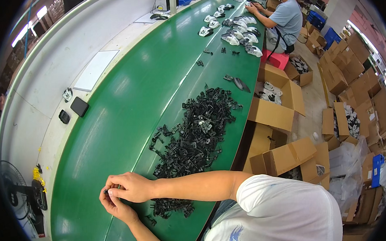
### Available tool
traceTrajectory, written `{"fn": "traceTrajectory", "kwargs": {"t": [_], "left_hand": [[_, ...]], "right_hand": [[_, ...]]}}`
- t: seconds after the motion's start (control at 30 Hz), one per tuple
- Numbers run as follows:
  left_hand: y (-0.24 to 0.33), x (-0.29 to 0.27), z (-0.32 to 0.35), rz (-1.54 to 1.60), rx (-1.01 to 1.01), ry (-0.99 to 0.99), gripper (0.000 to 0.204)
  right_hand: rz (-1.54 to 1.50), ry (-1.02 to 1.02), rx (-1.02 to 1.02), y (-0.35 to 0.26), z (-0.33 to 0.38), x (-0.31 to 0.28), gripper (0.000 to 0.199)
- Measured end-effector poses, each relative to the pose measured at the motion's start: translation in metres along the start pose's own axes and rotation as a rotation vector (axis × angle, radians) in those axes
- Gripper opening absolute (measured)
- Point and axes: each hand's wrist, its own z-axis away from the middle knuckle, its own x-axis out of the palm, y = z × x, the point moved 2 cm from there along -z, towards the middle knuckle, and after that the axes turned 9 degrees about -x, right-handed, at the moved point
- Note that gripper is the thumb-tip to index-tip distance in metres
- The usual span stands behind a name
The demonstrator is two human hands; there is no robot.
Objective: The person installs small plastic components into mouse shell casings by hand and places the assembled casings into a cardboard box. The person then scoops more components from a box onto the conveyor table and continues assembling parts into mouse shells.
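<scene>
My right hand point(132, 187) reaches in from the right over the green table point(114, 124), its fingers closed in a pinch. Just below it, my left hand point(120, 210) is also closed, its fingertips meeting those of the right. Between the fingertips shows a small black plastic part point(106, 191), mostly covered by the fingers. Beside my hands and partly under my right forearm lies a large heap of small black plastic parts point(194, 138). A few of these lie loose around the heap's edges.
Farther along, white and black curved shells point(240, 30) cover the table, where a co-worker point(286, 17) sits handling one. Open cardboard boxes point(273, 116) stand along the right edge. A white board point(97, 71) and a black square pad point(79, 107) lie on the left ledge, near a fan point(15, 191).
</scene>
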Motion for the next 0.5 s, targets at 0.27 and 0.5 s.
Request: {"fn": "traceTrajectory", "kwargs": {"t": [0.27, 0.5], "left_hand": [[0.0016, 0.0005, 0.0008, -0.024, 0.0, 0.014, 0.029], [0.0032, 0.0003, 0.0008, -0.048, 0.016, 0.028, 0.028]], "right_hand": [[0.038, -0.01, -0.051, 0.0041, -0.0003, 0.0001, 0.025], [0.032, -0.014, -0.051, 0.0035, -0.0016, -0.0001, 0.026]]}}
